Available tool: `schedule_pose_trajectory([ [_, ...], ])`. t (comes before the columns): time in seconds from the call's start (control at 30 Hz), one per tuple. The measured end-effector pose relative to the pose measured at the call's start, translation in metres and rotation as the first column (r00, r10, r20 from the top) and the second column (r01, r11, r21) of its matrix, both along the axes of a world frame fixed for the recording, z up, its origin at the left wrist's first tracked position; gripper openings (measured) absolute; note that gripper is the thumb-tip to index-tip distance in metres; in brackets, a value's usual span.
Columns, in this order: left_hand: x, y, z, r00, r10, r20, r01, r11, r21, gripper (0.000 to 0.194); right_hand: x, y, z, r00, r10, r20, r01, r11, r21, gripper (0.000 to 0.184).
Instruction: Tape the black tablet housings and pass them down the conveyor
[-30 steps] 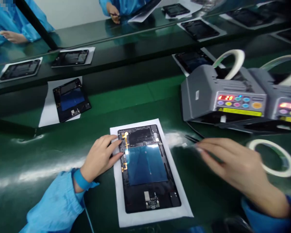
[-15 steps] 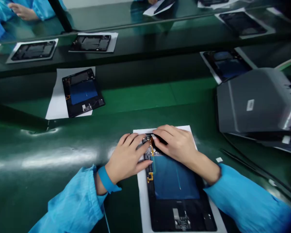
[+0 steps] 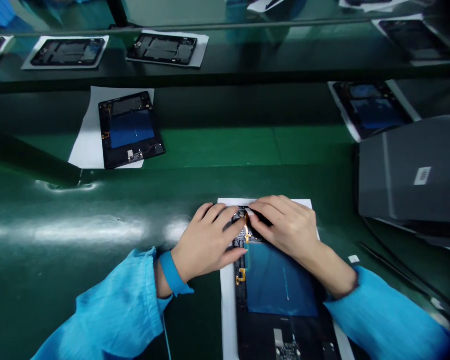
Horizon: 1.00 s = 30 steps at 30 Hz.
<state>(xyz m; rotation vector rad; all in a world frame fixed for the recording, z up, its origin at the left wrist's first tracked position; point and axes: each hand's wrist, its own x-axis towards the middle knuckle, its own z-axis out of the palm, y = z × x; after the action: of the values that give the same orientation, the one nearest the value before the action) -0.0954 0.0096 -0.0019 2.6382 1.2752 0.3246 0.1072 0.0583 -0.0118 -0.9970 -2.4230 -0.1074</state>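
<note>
In front of me lies an opened tablet (image 3: 257,335) with a blue battery (image 3: 281,285), on a white sheet (image 3: 228,310). My left hand (image 3: 206,242) rests over its upper left corner, fingers spread and touching the circuit board near an orange flex cable (image 3: 247,232). At the top of that cable my right hand (image 3: 288,225) has thumb and fingers pinched on a small white tab (image 3: 249,212). The right fingers cover part of the tablet's upper edge. A blue strap (image 3: 172,275) circles my left wrist.
Another opened tablet (image 3: 129,132) lies on paper at the back left, one (image 3: 371,110) at the back right. Several black frames (image 3: 165,48) sit on the raised shelf. To the right are a grey machine (image 3: 408,170) and dark tweezers (image 3: 393,270). A dark post (image 3: 33,160) stands left.
The camera view has shifted, so the hands and tablet appear slightly farther right. Both hands keep nearly the same pose on the tablet.
</note>
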Motion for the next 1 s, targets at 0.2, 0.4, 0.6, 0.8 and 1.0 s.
schedule_pose_trajectory([
  [0.2,0.001,0.0,0.001,1.0,-0.002,0.007,0.002,1.0,-0.004,0.049,-0.001,0.0,0.003,0.999,0.008,0.047,-0.007,1.0,-0.024,0.013],
  [0.4,-0.001,0.0,0.001,1.0,0.005,0.011,-0.005,1.0,-0.003,0.048,-0.001,-0.001,0.002,0.998,0.027,0.061,-0.023,0.997,-0.067,0.015],
  [0.6,0.0,-0.005,-0.001,0.999,0.007,0.037,-0.008,0.999,0.033,0.049,-0.001,-0.004,0.007,0.983,0.093,0.159,-0.083,0.994,-0.067,0.015],
  [0.8,-0.064,0.03,0.025,0.922,0.331,-0.201,-0.314,0.943,0.111,0.043,-0.003,-0.017,0.012,0.953,0.097,0.287,-0.103,0.995,0.007,0.022],
  [1.0,-0.163,0.086,0.064,0.606,0.538,-0.586,-0.586,0.8,0.129,0.034,0.009,-0.03,0.002,0.959,0.121,0.257,-0.132,0.991,0.027,0.033],
])
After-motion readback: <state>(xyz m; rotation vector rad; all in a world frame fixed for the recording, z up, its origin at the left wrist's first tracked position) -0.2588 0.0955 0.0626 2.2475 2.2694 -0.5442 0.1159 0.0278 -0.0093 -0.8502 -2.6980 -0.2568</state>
